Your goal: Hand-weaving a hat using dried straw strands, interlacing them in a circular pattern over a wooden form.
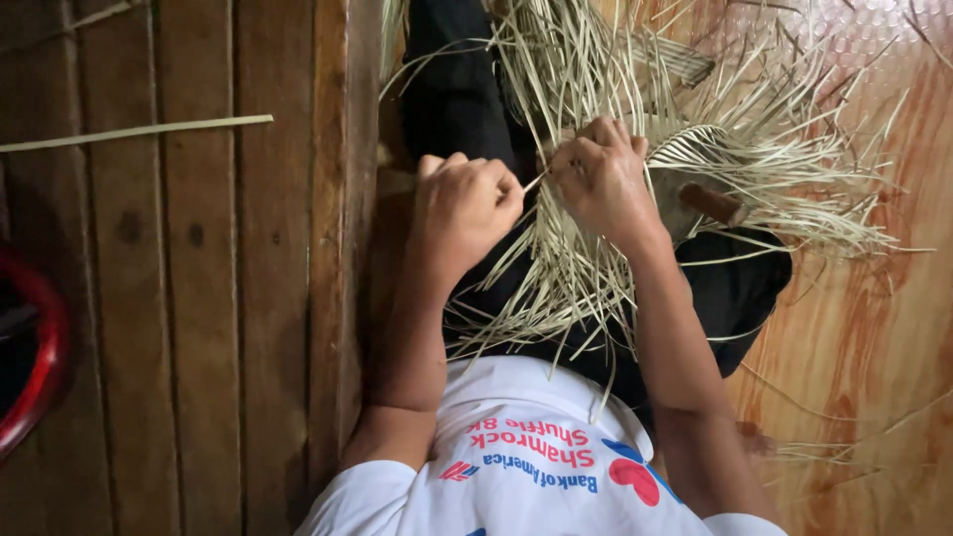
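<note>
1. White shirt (516, 447) with red and blue print filled the six o'clock edge, closest to the camera; both bare forearms reached away from it toward twelve o'clock.
2. At centre, the left hand (462, 203) was curled into a loose fist, its thumb and fingertips pinched together on the end of a thin pale strip (536, 181).
3. Just toward three o'clock of it, the right hand (601, 179) lay knuckles up, with its fingers closed down on the woven straw piece (685, 149) where that strip entered the weave.
4. The woven straw piece rested on the lap, over dark trousers (457, 89), from centre out toward two o'clock. Loose strands (556, 288) fanned from it in every direction.
5. A brown handle (710, 203) poked out of the straw just beyond the right wrist, toward three o'clock; what it belonged to was hidden.
6. Dark wooden planks (199, 298) covered the nine o'clock half, with one stray strip (139, 131) lying across them at ten o'clock and a red curved rim (45, 367) at the eight o'clock edge. Glossy orange flooring (874, 328) filled the three o'clock side.
7. Judging by the grips, one strand was being drawn snug through the plait. The next pull would call for steady tension from the left hand while the right pinned the weave.
</note>
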